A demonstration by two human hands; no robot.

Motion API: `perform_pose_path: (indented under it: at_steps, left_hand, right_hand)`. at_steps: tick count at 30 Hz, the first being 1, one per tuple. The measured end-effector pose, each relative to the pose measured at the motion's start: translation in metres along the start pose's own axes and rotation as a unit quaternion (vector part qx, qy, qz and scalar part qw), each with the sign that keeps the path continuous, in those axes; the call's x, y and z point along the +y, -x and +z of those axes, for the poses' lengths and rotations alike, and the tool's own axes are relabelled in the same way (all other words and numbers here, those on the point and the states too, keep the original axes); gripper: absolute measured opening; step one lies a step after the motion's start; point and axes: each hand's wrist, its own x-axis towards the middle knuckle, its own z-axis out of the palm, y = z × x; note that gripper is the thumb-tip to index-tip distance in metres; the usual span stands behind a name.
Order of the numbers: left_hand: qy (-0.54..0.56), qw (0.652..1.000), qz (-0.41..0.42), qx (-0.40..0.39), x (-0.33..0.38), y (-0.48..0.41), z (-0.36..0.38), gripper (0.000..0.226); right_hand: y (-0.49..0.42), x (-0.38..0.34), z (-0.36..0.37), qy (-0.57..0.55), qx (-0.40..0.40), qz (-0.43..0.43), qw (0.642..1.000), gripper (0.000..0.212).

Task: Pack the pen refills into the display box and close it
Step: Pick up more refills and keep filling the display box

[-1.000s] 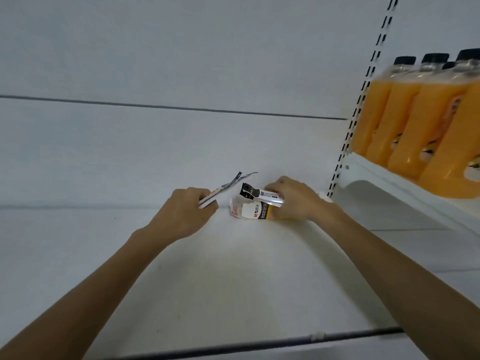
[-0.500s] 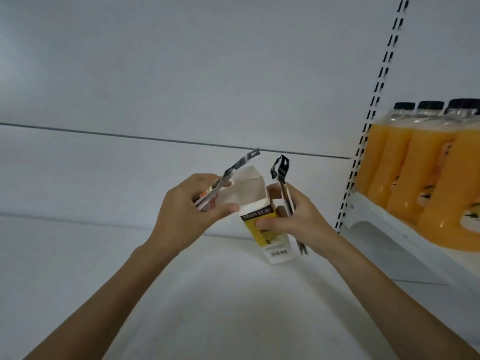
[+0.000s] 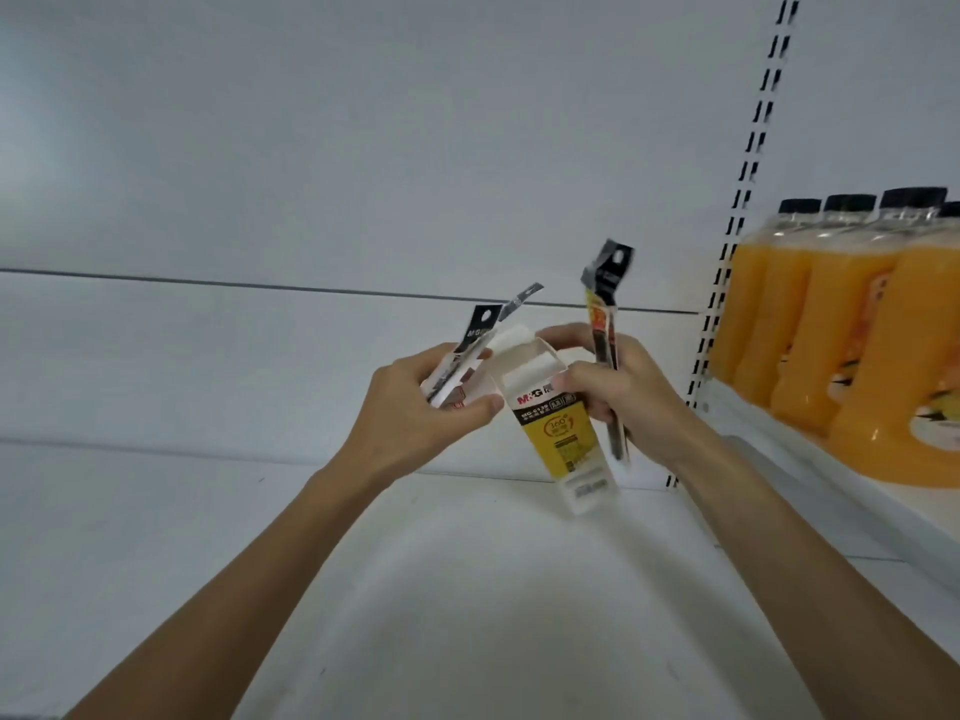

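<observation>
Display box (image 3: 563, 433): held above the shelf surface (image 3: 467, 589), tilted, open end up, between both hands. Left hand (image 3: 415, 413): at box's left, with refill packets (image 3: 467, 356). Right hand (image 3: 623, 392): at box's right, with upright refill packet (image 3: 602, 324). Juice bottles (image 3: 857, 330): side shelf (image 3: 779, 459), far right

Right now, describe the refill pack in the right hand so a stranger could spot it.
Start at the orange juice bottles on the right-hand shelf, then look left to the right hand, which also steadies the open yellow display box. The refill pack stands nearly upright in that grip, its black hang tab highest, unlike the left hand's tilted packs.
</observation>
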Motion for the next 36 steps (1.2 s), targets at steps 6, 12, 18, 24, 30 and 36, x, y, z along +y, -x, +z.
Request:
perform_pose_path:
  at_steps: [6,12,18,24,30,36]
  left_hand:
    - [0.018,1.000,-0.014,0.016,0.002,0.001,-0.007,0.018]
    - [0.006,0.997,-0.059,0.039,0.012,-0.007,-0.008,0.022]
    - [-0.041,0.997,-0.068,-0.020,0.006,-0.002,-0.004,0.030]
    - [-0.060,0.995,-0.078,-0.017,-0.004,0.014,0.015,0.023]
    - [0.066,0.991,-0.112,0.030,0.001,0.002,0.010,0.010]
    - [-0.008,0.995,-0.090,0.030,0.022,-0.005,0.012,0.020]
  right_hand:
    - [-0.003,-0.006,0.008,-0.011,-0.034,0.012,0.999,0.028]
    - [-0.007,0.010,0.021,-0.133,-0.020,0.031,0.990,0.030]
    - [0.001,0.013,0.001,-0.076,-0.061,0.055,0.994,0.038]
    - [-0.022,-0.012,-0.019,-0.089,0.208,-0.009,0.974,0.020]
    - [-0.027,-0.007,-0.007,-0.059,0.178,0.011,0.982,0.032]
    - [-0.020,-0.060,-0.007,-0.357,0.165,-0.224,0.892,0.030]
